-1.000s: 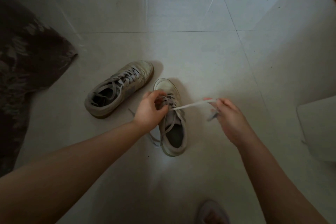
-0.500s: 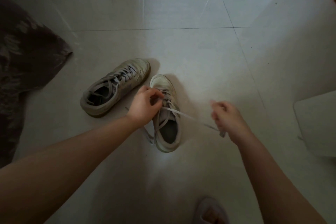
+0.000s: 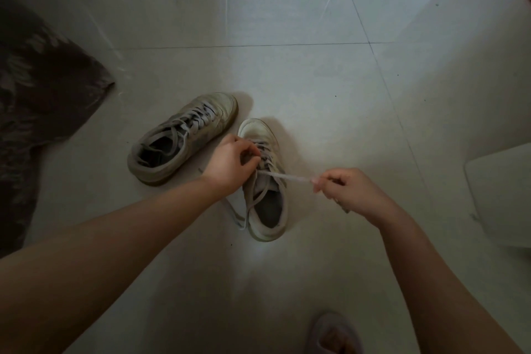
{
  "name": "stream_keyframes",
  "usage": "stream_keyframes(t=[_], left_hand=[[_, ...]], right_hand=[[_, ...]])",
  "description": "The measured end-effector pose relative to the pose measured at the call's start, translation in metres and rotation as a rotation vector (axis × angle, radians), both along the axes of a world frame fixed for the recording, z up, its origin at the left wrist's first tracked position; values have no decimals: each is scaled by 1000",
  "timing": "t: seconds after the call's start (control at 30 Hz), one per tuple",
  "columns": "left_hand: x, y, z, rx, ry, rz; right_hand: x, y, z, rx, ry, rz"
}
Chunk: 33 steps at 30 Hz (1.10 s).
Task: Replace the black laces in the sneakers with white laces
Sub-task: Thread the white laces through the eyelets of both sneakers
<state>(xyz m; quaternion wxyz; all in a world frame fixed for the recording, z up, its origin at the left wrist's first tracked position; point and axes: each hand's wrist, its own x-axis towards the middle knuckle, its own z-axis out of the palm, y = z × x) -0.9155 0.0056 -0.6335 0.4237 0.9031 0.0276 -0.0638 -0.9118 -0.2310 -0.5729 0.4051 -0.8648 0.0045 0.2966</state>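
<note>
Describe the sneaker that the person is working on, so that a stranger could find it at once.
On the pale tiled floor, right of the dark patterned cloth, two worn sneakers lie together. It is the right-hand sneaker, toe pointing away. Unlike its neighbour, both hands touch it: the left hand on its lacing, the right hand pulling a lace sideways.

Right hand [image 3: 349, 191] lower, lace [image 3: 283, 176] drawn rightward.

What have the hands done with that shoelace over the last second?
The right hand dipped lower, then came back up, regripping the lace and pulling it taut sideways. The left hand stayed pinching the lacing on the nearer sneaker; the other sneaker lay untouched.
</note>
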Motion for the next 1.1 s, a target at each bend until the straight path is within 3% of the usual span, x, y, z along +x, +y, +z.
stream_keyframes(t=[0.07,0.17,0.2,0.27,0.4,0.47,0.6,0.77,0.9,1.0,1.1], left_hand=[[-5,-4,5,94,-155,14],[-17,-20,23,147,-461,-80],[-21,-29,28,107,-453,-174],[-32,-50,39,5,-260,-288],[-34,-65,31,-201,-31,-102],[-31,-62,31,-377,79,-25],[-33,-54,36,-626,220,73],[-34,-44,31,-533,242,44],[-36,-37,29,-450,227,-37],[-37,-39,31,-482,241,5],[-31,-48,41,-647,364,168]], right_hand=[[0,3,1,249,40,-184],[3,21,3,718,258,-482],[5,28,4,812,339,-552],[7,40,8,908,475,-595],[12,51,12,966,513,-650],[13,51,12,945,437,-695],[12,46,8,654,212,-563],[7,43,2,584,152,-626],[9,36,-5,330,-146,-638],[6,34,-5,129,-402,-393],[-5,41,-4,160,-337,-43]])
